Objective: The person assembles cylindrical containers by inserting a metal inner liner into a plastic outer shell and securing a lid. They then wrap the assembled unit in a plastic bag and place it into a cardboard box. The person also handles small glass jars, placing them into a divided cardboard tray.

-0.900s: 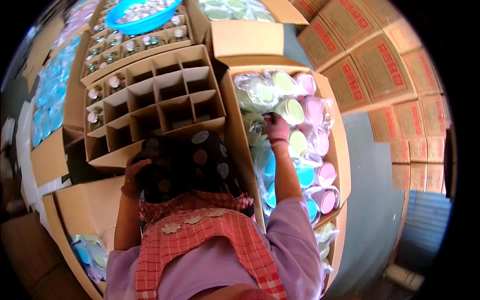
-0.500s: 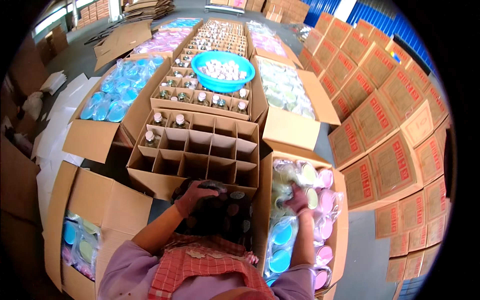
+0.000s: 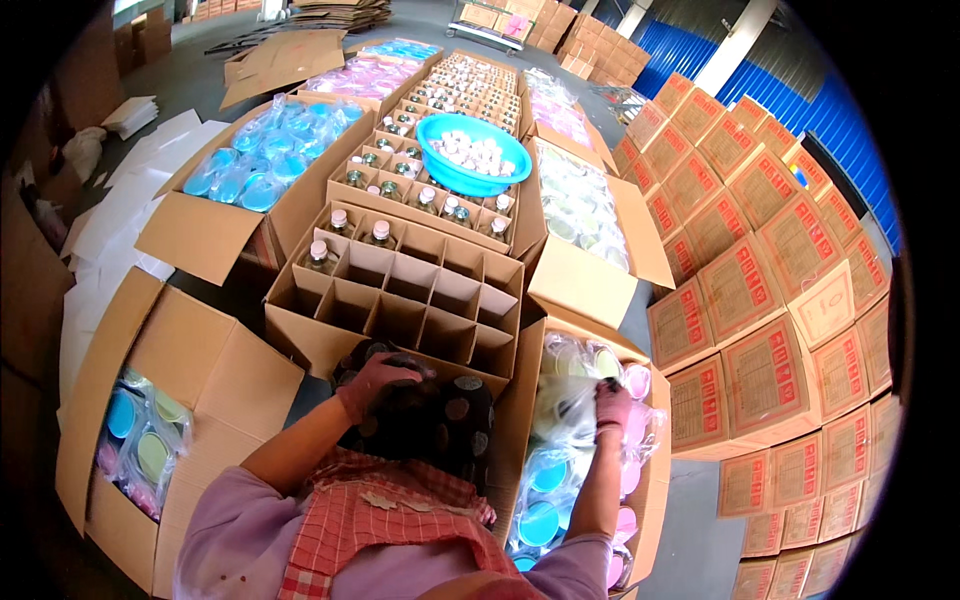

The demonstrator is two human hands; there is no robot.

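My right hand (image 3: 612,406), in a pinkish glove with dark fingertips, is closed on a clear plastic bag (image 3: 564,408) over the open carton (image 3: 652,510) at my right. Motion smears the bag, and its contents are hard to make out. Around it in that carton lie round items in clear wrap, with blue (image 3: 538,523), pink and pale green faces. Over my lap, my gloved left hand (image 3: 382,384) hovers with loosely bent fingers, thumb apart, and nothing visible in it. Just beyond stands a divided carton (image 3: 345,345) with three capped glass bottles (image 3: 380,234) in its far left cells.
A blue basin (image 3: 474,180) of small whitish caps sits on cartons of bottles behind. Open cartons of wrapped round items flank them, including a blue-filled one (image 3: 280,150). Another carton (image 3: 215,400) stands at my left. Stacked sealed cartons (image 3: 770,380) line the right side.
My right hand has closed on the plastic bag and drawn it up a little. My left hand stays over my lap. The view has shifted slightly.
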